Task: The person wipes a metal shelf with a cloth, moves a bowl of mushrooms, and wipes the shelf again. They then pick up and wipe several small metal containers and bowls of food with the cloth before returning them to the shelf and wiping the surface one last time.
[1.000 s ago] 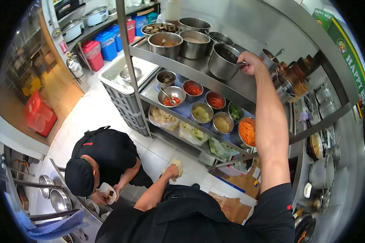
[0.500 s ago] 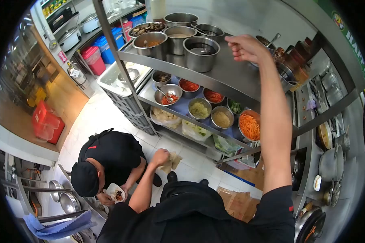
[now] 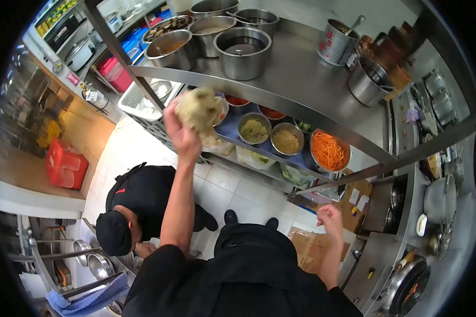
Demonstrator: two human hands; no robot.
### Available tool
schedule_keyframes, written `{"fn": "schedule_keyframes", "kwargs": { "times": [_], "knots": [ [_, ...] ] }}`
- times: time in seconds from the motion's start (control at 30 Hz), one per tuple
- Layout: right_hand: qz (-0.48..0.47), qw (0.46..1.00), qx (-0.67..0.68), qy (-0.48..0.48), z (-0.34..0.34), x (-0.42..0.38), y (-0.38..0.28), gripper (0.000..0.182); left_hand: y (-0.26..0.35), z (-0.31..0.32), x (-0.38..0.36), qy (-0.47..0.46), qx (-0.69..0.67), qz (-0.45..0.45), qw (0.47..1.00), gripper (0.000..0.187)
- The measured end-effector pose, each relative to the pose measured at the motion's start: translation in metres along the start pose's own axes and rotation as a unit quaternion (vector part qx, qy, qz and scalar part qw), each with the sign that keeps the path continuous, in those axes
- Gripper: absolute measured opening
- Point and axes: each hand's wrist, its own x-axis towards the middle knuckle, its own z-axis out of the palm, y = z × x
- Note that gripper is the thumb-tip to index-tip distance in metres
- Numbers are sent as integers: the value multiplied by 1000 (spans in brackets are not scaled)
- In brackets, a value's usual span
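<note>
My left hand point(image 3: 184, 134) is raised in front of the metal shelf's edge and grips a crumpled beige cloth point(image 3: 198, 110), which is blurred by motion. Behind the cloth, part of the lower shelf's bowls is hidden. My right hand point(image 3: 330, 221) hangs low on the right, above brown cardboard on the floor. Its fingers are curled in, and nothing shows in them. The nearest food container to it is a bowl of shredded carrot point(image 3: 329, 151).
Steel pots, one with dark liquid point(image 3: 244, 53), stand on the upper shelf point(image 3: 296, 63) with a tin can point(image 3: 337, 45). Below are bowls of chopped ingredients. A co-worker in black point(image 3: 143, 195) bends down at the left. Stoves with pans point(image 3: 440, 201) line the right.
My left hand has risen with the cloth from near the co-worker to the shelf edge. My right hand has dropped from above the upper shelf to the lower right.
</note>
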Motion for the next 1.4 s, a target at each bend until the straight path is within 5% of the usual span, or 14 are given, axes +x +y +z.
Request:
{"fn": "schedule_keyframes", "kwargs": {
  "times": [0.07,0.2,0.3,0.43,0.6,0.73,0.87,0.93,1.0,1.07,1.17,1.3,1.4],
  "knots": [
    [89,995,-31,35,-2,-5,53,4,-5,52,8,-29,93,91,991,25],
    [70,994,-77,22,8,-10,74,3,13,135,-16,-12,239,213,947,37],
    [32,990,-138,29,19,5,68,6,46,175,-30,-52,247,221,942,35],
    [-64,971,-230,1,33,32,42,12,89,226,-39,-179,133,274,935,27],
    [-109,948,-295,-47,40,36,13,15,119,267,21,-162,45,331,929,19],
    [-86,954,-284,-47,31,31,30,16,130,265,99,-174,100,351,914,27],
    [-49,971,-209,-105,25,16,36,18,56,250,127,-291,228,186,910,28],
    [-62,974,-185,-117,26,4,-12,19,14,238,122,-521,373,149,753,41],
    [-174,947,-228,-146,23,-9,-87,18,-15,226,92,-638,339,17,691,70],
    [-331,904,-261,-76,21,-20,-162,16,7,229,87,-666,358,45,653,82],
    [-388,870,-283,115,20,-32,-266,15,18,232,77,-703,399,97,581,95],
    [-187,783,-513,298,-8,44,-355,37,23,224,82,-724,403,121,546,93],
    [-97,850,-427,292,-27,88,-362,39,39,211,82,-670,482,105,555,87]
  ]
}}
